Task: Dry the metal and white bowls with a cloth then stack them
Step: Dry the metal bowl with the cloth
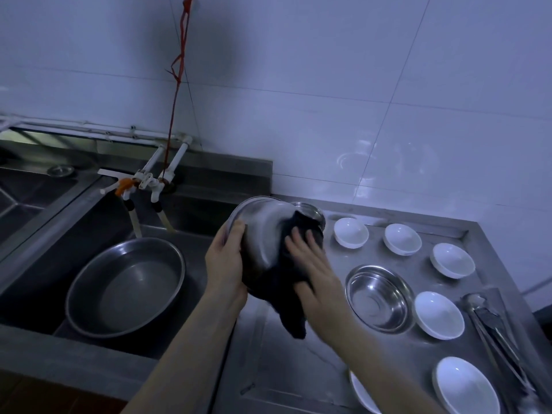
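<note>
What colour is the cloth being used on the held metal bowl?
Black, or very dark; the dim light hides any pattern. The cloth shows best in the head view, the only one.

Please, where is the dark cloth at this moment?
In the head view, centre frame, the dark cloth lies against the outside of the raised metal bowl, pressed by the right hand, above the counter's left edge.

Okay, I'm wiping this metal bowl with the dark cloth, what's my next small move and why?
Probably sweep the cloth on around the outside: the right hand presses it against the tilted metal bowl, which the left hand grips by the rim, and much of that side is still uncovered.
</note>
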Demonstrator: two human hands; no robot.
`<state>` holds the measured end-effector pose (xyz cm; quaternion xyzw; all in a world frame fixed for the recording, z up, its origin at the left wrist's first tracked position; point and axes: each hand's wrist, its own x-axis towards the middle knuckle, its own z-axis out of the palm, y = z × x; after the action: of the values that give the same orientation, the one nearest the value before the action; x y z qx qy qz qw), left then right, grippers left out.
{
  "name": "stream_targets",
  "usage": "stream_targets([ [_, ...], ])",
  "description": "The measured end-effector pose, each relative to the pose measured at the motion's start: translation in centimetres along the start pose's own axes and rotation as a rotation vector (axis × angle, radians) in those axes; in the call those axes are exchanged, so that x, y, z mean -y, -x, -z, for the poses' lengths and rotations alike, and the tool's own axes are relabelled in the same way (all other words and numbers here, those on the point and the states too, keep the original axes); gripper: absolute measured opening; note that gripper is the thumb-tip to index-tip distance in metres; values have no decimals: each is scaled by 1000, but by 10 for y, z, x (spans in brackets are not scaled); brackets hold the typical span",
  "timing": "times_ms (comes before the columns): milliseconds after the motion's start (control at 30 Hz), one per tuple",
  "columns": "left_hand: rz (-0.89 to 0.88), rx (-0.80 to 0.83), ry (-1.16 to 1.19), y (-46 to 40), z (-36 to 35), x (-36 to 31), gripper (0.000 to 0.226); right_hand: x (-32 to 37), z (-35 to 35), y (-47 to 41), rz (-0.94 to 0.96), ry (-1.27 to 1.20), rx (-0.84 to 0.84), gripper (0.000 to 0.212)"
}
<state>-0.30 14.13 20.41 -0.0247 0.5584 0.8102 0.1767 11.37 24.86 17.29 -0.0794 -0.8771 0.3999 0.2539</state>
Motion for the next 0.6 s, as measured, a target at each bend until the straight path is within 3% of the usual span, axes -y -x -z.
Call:
stream_targets([
  [67, 3, 10, -27, 2, 0, 0, 20, 6, -13, 3, 57, 24, 57, 70],
  [167, -9, 21, -59, 4, -1, -3, 22, 8, -11, -26, 18, -44, 15, 68],
  [333, -13, 88, -134, 14, -5, 4, 19, -13, 13, -63, -278, -318, -115, 57],
  [400, 81, 118, -61, 15, -8, 2, 32, -8, 15, -58, -190, -197, -126, 54],
  [500, 231, 201, 88, 15, -14, -3, 67, 12, -1, -33, 127, 87, 9, 59],
  [600, 221, 217, 128, 13, -15, -1, 72, 12, -8, -26, 240, 183, 110, 55],
])
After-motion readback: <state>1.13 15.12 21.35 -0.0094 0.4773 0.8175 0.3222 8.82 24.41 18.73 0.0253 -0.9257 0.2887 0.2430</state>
